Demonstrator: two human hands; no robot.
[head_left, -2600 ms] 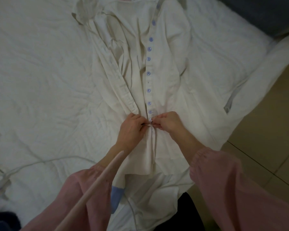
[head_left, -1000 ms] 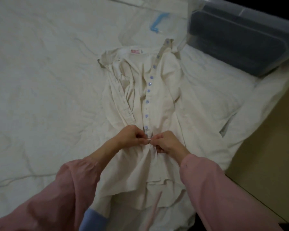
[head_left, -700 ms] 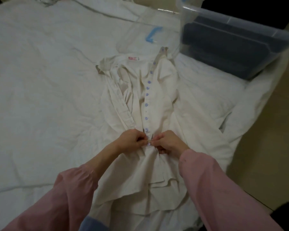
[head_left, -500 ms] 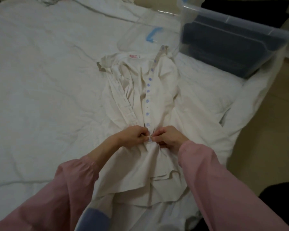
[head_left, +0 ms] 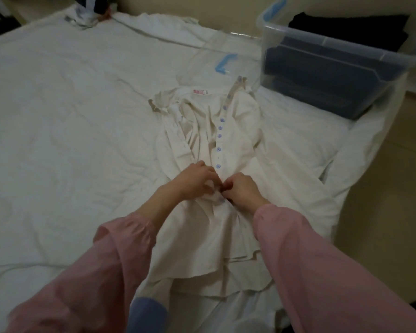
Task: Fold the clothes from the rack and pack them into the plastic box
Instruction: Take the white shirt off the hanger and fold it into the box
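Observation:
A cream shirt [head_left: 235, 131] with a row of pale blue buttons lies front-up on the white bed sheet [head_left: 65, 131], collar pointing away from me. My left hand [head_left: 195, 182] and my right hand [head_left: 241, 189] meet at the placket just below the lowest fastened button, each pinching an edge of the fabric. The clear plastic box [head_left: 332, 66] with blue latches stands on the bed at the upper right and holds dark folded clothes. Its clear lid [head_left: 216, 63] lies flat beside it, just beyond the collar.
A white cable [head_left: 159, 38] runs across the far side of the bed. A striped bundle [head_left: 89, 8] sits at the far edge. The bed's right edge drops to a beige floor [head_left: 389, 203]. A dark garment [head_left: 346, 27] lies behind the box.
Both hands have stayed pinched together on the placket, shifting slightly down it. The view has tilted up, bringing the plastic box and its lid into sight.

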